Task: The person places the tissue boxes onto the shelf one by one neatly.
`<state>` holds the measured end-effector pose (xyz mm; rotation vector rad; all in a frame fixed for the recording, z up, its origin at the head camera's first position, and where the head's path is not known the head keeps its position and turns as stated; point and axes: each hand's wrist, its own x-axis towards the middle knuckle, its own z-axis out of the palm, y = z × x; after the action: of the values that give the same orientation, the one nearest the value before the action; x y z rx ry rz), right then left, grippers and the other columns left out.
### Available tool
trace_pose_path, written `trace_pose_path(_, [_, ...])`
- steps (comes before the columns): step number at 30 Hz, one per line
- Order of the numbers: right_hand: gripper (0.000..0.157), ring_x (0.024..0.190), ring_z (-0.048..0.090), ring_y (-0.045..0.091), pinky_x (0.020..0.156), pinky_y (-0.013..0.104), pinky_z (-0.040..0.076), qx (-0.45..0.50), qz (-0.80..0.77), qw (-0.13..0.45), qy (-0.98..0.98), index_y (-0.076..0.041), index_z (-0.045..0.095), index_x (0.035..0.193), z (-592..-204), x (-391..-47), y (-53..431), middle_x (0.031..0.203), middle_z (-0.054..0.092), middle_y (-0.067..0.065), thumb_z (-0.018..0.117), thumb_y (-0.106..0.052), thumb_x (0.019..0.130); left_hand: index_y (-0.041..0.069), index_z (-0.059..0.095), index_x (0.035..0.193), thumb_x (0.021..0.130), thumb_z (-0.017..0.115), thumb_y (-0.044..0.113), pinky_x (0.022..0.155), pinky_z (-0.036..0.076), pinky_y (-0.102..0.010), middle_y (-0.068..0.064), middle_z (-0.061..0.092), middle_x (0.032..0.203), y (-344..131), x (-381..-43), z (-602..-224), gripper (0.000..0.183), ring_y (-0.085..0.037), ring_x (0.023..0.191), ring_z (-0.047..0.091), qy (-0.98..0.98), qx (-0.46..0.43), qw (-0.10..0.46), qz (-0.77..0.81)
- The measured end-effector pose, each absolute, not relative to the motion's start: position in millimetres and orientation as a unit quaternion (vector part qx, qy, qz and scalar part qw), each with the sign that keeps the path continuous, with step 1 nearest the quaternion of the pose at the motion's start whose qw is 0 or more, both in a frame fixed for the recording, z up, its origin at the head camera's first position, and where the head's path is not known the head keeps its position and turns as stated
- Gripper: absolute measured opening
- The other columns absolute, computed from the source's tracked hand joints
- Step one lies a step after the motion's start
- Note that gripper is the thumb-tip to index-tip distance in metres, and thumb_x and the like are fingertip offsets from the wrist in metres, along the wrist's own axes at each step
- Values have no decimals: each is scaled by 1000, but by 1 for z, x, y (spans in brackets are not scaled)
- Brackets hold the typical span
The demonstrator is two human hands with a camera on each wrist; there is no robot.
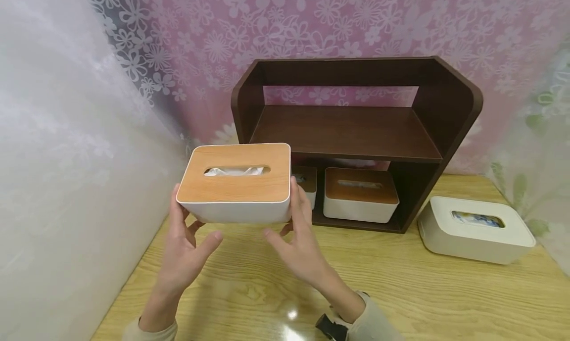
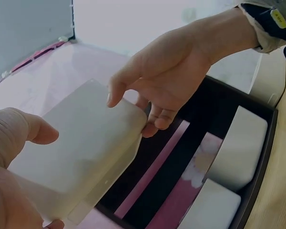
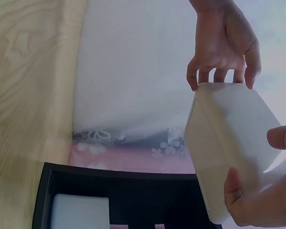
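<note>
A white tissue box [image 1: 231, 190] with a wood-look lid is lifted above the table, in front of the shelf's left side. White tissue shows in its oval slot. My left hand [image 1: 180, 254] holds its left end, thumb low in front. At the opposite end my right hand [image 1: 303, 247] grips the box, fingers on the side and thumb beneath. The left wrist view shows the box's pale underside [image 2: 86, 133] between both hands. From the right wrist, the left fingers [image 3: 219, 74] are seen bent over one end of the box.
A dark brown two-tier shelf [image 1: 352, 133] stands at the back. Its lower tier holds a wood-lidded tissue box [image 1: 360, 210] and another one [image 1: 306, 182], partly hidden by the held box. An all-white tissue box [image 1: 476, 242] sits on the wooden table [image 1: 436, 291] at right.
</note>
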<state>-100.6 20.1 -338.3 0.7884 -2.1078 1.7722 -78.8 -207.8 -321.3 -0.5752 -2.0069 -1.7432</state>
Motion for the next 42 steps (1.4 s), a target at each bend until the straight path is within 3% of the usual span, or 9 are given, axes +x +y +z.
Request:
trace_pose_path(12, [94, 92, 51, 22, 68, 24, 49, 251, 621, 206, -713, -26, 7, 162, -333, -104, 43, 160, 13, 7, 65, 1, 92, 20, 1, 161, 77, 71, -12, 99, 41, -29, -6, 16, 163, -184, -85, -314, 114, -28, 136, 27, -729, -252, 216, -599])
trace_pose_path(26, [95, 109, 49, 22, 75, 25, 48, 208, 615, 216, -730, -33, 9, 161, -327, -103, 67, 159, 18, 1, 64, 2, 92, 21, 6, 161, 79, 74, -5, 98, 44, -33, -1, 20, 163, -163, -94, -308, 109, -26, 135, 32, -724, -268, 208, -601])
trace_pose_path(31, [95, 107, 53, 22, 77, 23, 48, 203, 612, 221, -731, -33, 10, 161, -326, -100, 77, 158, 20, 1, 63, 5, 92, 16, 8, 161, 78, 71, -9, 97, 44, -36, 0, 22, 162, -155, -98, -308, 107, -26, 134, 32, -718, -274, 206, -606])
trace_pose_path(42, [97, 113, 57, 14, 85, 17, 49, 227, 604, 251, -722, -25, 10, 161, -324, -102, 102, 148, 34, 7, 62, 11, 89, 20, 11, 161, 80, 70, -4, 99, 42, -37, -1, 24, 161, -132, -107, -307, 102, -25, 133, 32, -701, -298, 225, -608])
